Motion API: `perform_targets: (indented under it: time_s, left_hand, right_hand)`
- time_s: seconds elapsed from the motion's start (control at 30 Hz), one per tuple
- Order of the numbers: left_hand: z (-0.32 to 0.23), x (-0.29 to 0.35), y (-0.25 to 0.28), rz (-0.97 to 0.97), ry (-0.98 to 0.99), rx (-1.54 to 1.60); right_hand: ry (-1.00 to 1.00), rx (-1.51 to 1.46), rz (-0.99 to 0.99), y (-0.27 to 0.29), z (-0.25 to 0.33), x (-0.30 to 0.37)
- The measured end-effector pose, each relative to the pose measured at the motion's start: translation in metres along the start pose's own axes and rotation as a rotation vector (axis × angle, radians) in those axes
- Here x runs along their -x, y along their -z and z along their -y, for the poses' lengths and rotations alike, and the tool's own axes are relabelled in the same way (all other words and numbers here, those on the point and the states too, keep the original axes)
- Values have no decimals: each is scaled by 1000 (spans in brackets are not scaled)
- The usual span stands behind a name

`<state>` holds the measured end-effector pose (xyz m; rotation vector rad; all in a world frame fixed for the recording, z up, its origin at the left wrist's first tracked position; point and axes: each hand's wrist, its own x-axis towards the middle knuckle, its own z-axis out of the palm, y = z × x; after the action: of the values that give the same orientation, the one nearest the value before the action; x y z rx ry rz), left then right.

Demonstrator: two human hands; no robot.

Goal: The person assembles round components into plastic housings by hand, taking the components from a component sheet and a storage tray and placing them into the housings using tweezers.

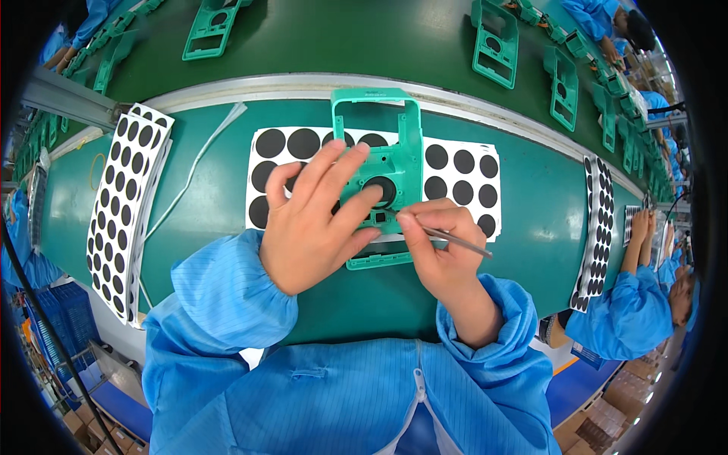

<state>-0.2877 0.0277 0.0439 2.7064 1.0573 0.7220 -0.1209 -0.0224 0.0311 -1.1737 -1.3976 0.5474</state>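
Note:
In front of me a green plastic housing (412, 140) with a rectangular frame lies on a white sheet of round black stickers (449, 173). My left hand (307, 227) rests over the housing's left side with its fingers spread. Its index fingertip touches a black disc (388, 189) at the round opening in the housing. In a pinch grip, my right hand (444, 254) holds metal tweezers (462, 241). Their tip reaches toward the lower edge of the disc, partly hidden by my fingers.
Stacked sticker sheets (121, 205) lie at the left beside a pale strip (199, 155); more sheets (597, 227) are at the right. Beyond a metal rail (280, 82), a green belt (341, 38) carries several green housings (497, 42). A co-worker's blue sleeve (622, 315) shows at the right.

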Motion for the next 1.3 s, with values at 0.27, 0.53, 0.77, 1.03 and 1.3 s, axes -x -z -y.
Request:
perform_targets:
  time_s: [0.27,0.53,0.77,1.03,1.3]
  left_hand:
    - [1,-6,5,-6,41,-4]
    - [2,-5,3,-8,165,159]
    - [0,-2,-2,-82,151,169]
    - [-5,-2,3,-34,392,364]
    - [19,-100,40,-122,326,321]
  right_hand:
    - [-10,93,42,2,4,-6]
    - [-79,1,15,8,10,-6]
    - [35,140,44,3,6,-2]
    - [-118,-351,-258,8,3,-5]
    - [-383,-500,-502,42,-5,-29]
